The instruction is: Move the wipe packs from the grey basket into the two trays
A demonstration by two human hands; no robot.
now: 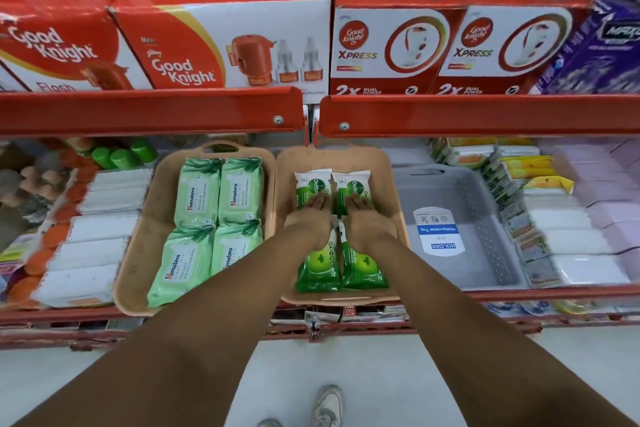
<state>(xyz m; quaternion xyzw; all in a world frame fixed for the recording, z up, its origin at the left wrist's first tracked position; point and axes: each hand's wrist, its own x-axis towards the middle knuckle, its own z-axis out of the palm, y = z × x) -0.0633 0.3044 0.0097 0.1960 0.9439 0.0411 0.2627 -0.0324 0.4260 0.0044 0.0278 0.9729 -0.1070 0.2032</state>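
Observation:
Two beige trays stand side by side on the lower shelf. The left tray holds several pale green Himalaya wipe packs. The right tray holds several dark green and white Dettol wipe packs. My left hand lies flat, fingers together, on the back left Dettol pack. My right hand lies flat on the back right Dettol pack. Neither hand grips anything. The grey basket to the right shows only a blue and white label inside.
A red shelf rail overhangs the trays, with Good Knight boxes above it. White packs are stacked left of the trays, more packets right of the basket. My shoe is on the pale floor.

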